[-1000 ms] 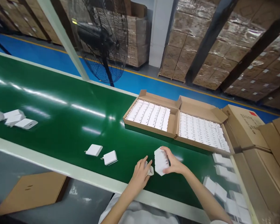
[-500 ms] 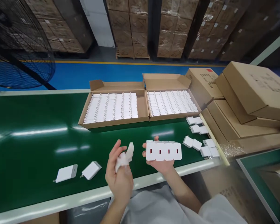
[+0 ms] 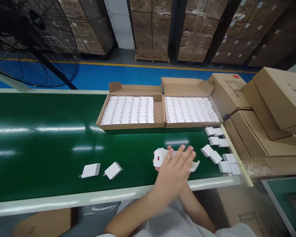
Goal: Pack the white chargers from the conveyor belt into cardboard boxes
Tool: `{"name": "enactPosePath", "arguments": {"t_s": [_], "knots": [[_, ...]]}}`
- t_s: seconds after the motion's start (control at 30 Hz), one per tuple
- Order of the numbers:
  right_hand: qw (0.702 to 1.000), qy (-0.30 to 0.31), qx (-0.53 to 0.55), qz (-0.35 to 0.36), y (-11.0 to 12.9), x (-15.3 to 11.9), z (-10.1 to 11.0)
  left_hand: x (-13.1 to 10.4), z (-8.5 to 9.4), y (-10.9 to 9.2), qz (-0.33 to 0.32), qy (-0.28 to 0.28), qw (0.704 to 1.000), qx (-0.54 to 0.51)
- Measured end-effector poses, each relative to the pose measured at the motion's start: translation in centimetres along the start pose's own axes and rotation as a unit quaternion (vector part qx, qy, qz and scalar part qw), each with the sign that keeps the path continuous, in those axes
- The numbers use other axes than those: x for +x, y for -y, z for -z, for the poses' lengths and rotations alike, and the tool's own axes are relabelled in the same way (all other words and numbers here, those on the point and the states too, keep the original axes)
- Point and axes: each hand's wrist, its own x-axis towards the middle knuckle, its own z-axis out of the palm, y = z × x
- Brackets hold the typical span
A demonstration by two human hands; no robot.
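A row of white USB wall chargers (image 3: 159, 158) rests in my right hand (image 3: 185, 190), whose fingertips show at the row's far left edge. Most of that hand is covered by my left hand (image 3: 171, 172), which lies across the row with its fingers stretched out. Under its palm a white cloth (image 3: 194, 166) is pressed against the chargers, and one end sticks out to the right. Only the leftmost charger's red USB port shows. To the left on the green belt (image 3: 51, 151) lie two single chargers, a nearer white charger (image 3: 112, 170) and a farther white charger (image 3: 90, 170).
Behind my hands stand two open cartons of chargers, the left carton (image 3: 130, 126) and the right carton (image 3: 193, 125). Several loose chargers (image 3: 215, 157) lie at the belt's right end. Closed cardboard boxes (image 3: 261, 131) are stacked beyond them. A large fan (image 3: 37, 42) stands far left.
My left hand has moved right with the cloth, from beside the row of chargers to on top of it. The view has turned slightly left.
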Motion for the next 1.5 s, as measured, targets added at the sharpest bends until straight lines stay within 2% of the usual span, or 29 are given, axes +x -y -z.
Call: {"name": "enactPosePath", "arguments": {"t_s": [0.07,0.13,0.17,0.23,0.27,0.33,0.4,0.43,0.47,0.5,0.53,0.6,0.67,0.7,0.73,0.77,0.83,0.9,0.97,1.07,1.17,1.23,1.27,1.33,1.37,1.4,1.43,1.5], "knots": [[0.982,0.091,0.158,-0.053,-0.3,1.4,0.0,-0.9,2.8,2.6,0.014,-0.026,0.999,0.018],[0.944,0.166,0.273,-0.086,-0.5,2.5,0.2,-2.3,4.7,5.6,0.055,-0.081,0.995,0.023],[0.920,0.205,0.322,-0.090,-0.5,2.9,0.2,-3.3,5.1,7.0,0.078,-0.114,0.990,0.015],[0.865,0.279,0.407,-0.086,0.0,4.2,0.4,-5.9,4.7,9.3,0.130,-0.172,0.976,-0.026],[0.858,0.300,0.412,-0.068,0.5,5.3,0.5,-7.6,4.2,10.2,0.157,-0.195,0.967,-0.048],[0.897,0.304,0.319,0.014,2.2,8.6,0.7,-11.6,2.9,11.5,0.241,-0.240,0.937,-0.080],[0.939,0.292,0.130,0.128,4.4,13.3,0.8,-15.8,2.0,12.6,0.329,-0.296,0.895,-0.066],[0.938,0.296,0.008,0.181,5.7,16.0,0.6,-17.7,1.8,13.2,0.370,-0.321,0.871,-0.044],[0.922,0.292,-0.110,0.229,6.9,18.7,0.2,-19.4,1.8,13.8,0.406,-0.339,0.848,-0.021],[0.893,0.277,-0.216,0.282,8.0,21.3,-0.4,-20.8,2.0,14.4,0.440,-0.355,0.825,0.002],[0.850,0.274,-0.311,0.324,8.9,23.7,-1.2,-21.8,2.4,15.1,0.468,-0.368,0.803,0.021],[0.750,0.289,-0.454,0.384,9.8,27.4,-3.2,-22.7,3.3,16.3,0.490,-0.397,0.775,0.043],[0.657,0.327,-0.545,0.405,9.4,29.7,-5.1,-22.6,4.5,17.2,0.460,-0.432,0.774,0.056],[0.623,0.342,-0.575,0.406,8.9,30.5,-5.9,-22.4,5.1,17.5,0.435,-0.450,0.777,0.068],[0.600,0.352,-0.596,0.401,8.2,31.1,-6.4,-22.0,5.7,17.7,0.415,-0.458,0.782,0.082],[0.591,0.358,-0.608,0.391,7.5,31.5,-6.8,-21.7,6.3,17.9,0.409,-0.455,0.785,0.096],[0.600,0.367,-0.614,0.358,6.4,32.1,-7.1,-21.2,7.2,18.4,0.435,-0.417,0.791,0.106],[0.625,0.376,-0.603,0.324,6.1,32.5,-7.1,-21.1,7.8,19.0,0.478,-0.341,0.804,0.094],[0.663,0.389,-0.570,0.290,6.4,32.8,-7.3,-21.0,8.3,19.7,0.489,-0.255,0.829,0.093],[0.735,0.395,-0.504,0.223,7.4,33.4,-7.6,-20.9,8.7,20.4,0.447,-0.158,0.871,0.127],[0.759,0.371,-0.493,0.206,7.9,32.6,-7.8,-20.6,9.4,20.5,0.416,-0.105,0.894,0.127],[0.768,0.324,-0.487,0.259,7.8,30.0,-7.8,-20.1,10.0,20.2,0.419,-0.070,0.899,0.103],[0.779,0.293,-0.471,0.292,7.6,27.7,-7.7,-19.8,10.2,20.1,0.419,-0.055,0.902,0.093],[0.803,0.240,-0.423,0.344,6.6,21.4,-7.6,-19.0,10.6,19.9,0.400,-0.031,0.912,0.084],[0.819,0.249,-0.400,0.327,5.8,17.6,-7.6,-18.6,10.7,19.9,0.387,-0.023,0.918,0.085],[0.824,0.286,-0.386,0.299,4.6,13.8,-7.6,-18.2,10.7,19.9,0.377,-0.019,0.922,0.088],[0.818,0.334,-0.377,0.276,3.2,10.0,-7.7,-17.9,10.6,19.8,0.371,-0.017,0.924,0.090],[0.814,0.373,-0.375,0.238,0.2,4.0,-8.0,-17.4,10.3,19.7,0.362,-0.028,0.929,0.076]]}}
